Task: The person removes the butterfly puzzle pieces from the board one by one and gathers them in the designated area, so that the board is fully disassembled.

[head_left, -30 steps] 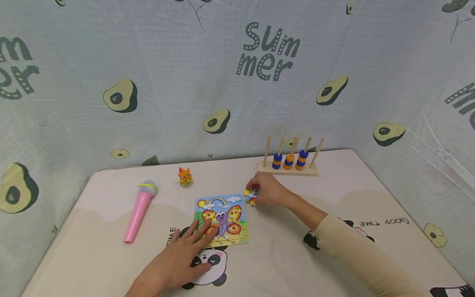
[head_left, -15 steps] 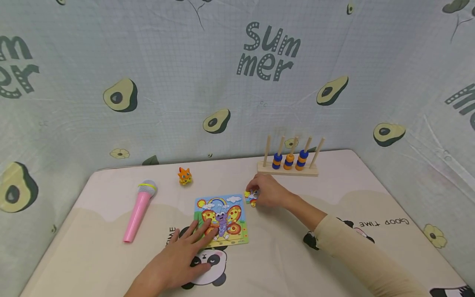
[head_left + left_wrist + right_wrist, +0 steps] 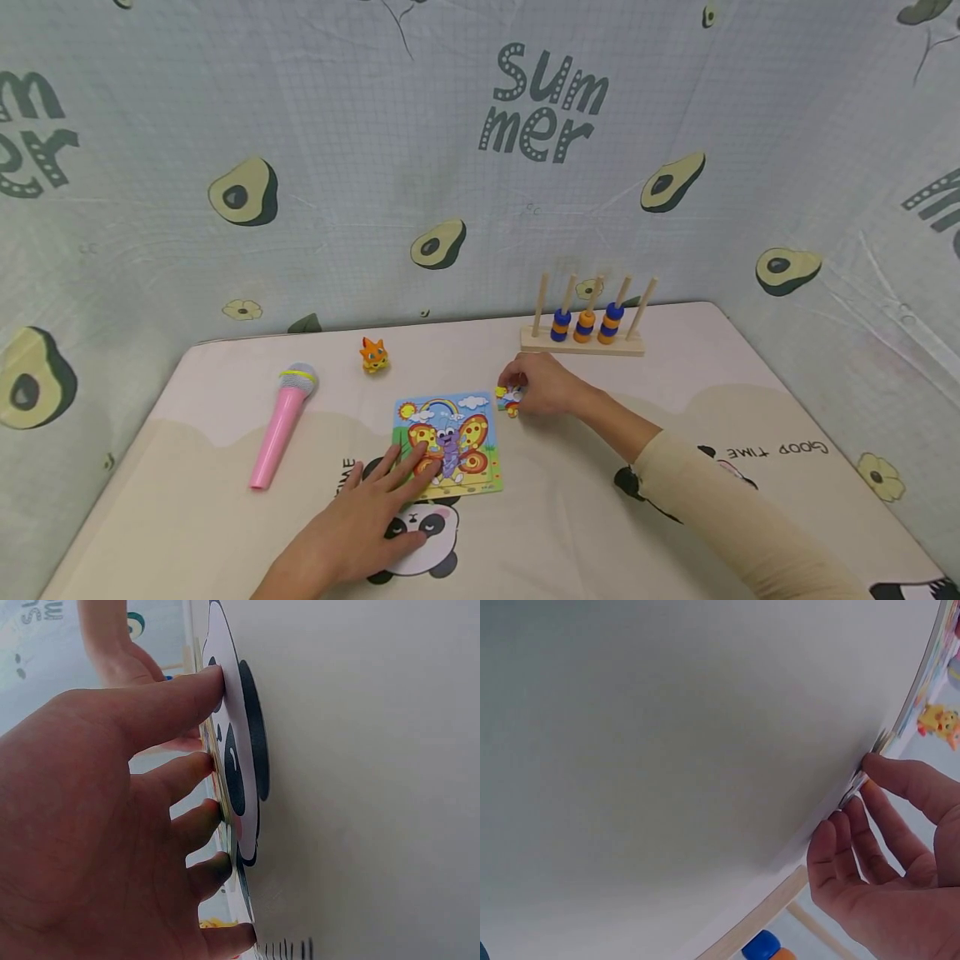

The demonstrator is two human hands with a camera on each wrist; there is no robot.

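My left hand lies with spread fingers over the lower left of a square butterfly jigsaw puzzle, thumb on the tablecloth. In the left wrist view the fingertips press along the puzzle's edge. Just right of the puzzle's upper edge, my right hand holds a small flat colourful piece between thumb and fingers, low at the table. Most of that piece is hidden under the hand. In the right wrist view the thumb sits at one end of it, and curled fingers at the other.
Behind the right hand stands a wooden peg stand with blue and orange rings. An orange toy animal is back left of the puzzle, and a pink toy microphone lies at the left. A printed cloth wall rises behind the table.
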